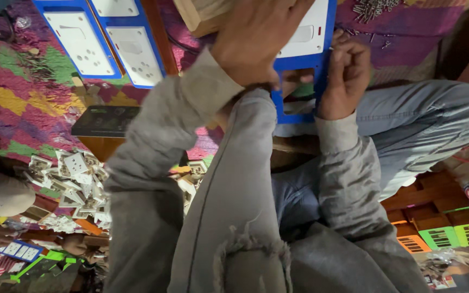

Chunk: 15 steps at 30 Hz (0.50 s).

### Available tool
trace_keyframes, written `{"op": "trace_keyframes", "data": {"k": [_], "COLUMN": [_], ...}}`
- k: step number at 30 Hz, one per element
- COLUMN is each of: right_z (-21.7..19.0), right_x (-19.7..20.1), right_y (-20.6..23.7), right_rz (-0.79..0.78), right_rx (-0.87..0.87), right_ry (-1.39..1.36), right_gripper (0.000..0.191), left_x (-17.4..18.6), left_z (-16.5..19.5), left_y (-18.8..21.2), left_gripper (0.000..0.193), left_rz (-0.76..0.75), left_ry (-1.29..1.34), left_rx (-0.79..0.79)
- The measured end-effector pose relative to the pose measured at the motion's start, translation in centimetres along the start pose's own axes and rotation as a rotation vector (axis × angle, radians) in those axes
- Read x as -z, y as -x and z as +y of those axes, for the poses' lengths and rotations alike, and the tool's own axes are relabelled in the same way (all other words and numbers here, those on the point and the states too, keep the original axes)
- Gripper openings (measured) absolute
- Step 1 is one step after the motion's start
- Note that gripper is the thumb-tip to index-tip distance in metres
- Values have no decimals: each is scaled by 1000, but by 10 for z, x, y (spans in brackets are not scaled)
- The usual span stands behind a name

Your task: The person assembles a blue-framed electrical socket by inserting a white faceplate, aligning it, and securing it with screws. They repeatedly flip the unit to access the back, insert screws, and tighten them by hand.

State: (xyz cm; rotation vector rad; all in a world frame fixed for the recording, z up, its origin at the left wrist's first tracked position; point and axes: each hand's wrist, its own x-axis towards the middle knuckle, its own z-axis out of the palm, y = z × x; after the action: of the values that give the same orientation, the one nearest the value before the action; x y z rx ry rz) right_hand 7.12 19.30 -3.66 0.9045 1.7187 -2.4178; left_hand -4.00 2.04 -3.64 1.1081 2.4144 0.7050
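Over the raised knee | left hand (259,38) laid flat, fingers spread, on blue-framed switch panel (305,49) | right hand (348,76) fisted at panel edge, contents hidden

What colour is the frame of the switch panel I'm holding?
Blue frame, with white switch plates; head view.

The blue plastic frame with white switch plates (299,70) lies between the left hand (256,38) and the right hand (346,76), above the raised knee in grey trousers (234,179). Two more blue-edged white socket boards (104,40) lie to the left of it on the many-coloured patterned cloth (23,92). Below them is a dark flat panel (104,120), and lower left a heap of small white switch parts (74,187). Small metal screws (373,8) lie at the top right.
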Motion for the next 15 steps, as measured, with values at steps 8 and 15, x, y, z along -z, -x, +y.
{"op": "trace_keyframes", "data": {"k": [8, 15], "right_z": [-2, -4], "right_x": [-4, -1], "right_y": [-8, -7], "right_rz": [40, 39], "right_rx": [12, -61], "right_ry": [-78, -224], "right_gripper": [15, 19], "left_x": [-14, -37], "left_z": [5, 33], "left_y": [16, 40], "left_gripper": [101, 81], "left_rz": [287, 554], "left_ry": [139, 465], "left_rx": [167, 402]}}
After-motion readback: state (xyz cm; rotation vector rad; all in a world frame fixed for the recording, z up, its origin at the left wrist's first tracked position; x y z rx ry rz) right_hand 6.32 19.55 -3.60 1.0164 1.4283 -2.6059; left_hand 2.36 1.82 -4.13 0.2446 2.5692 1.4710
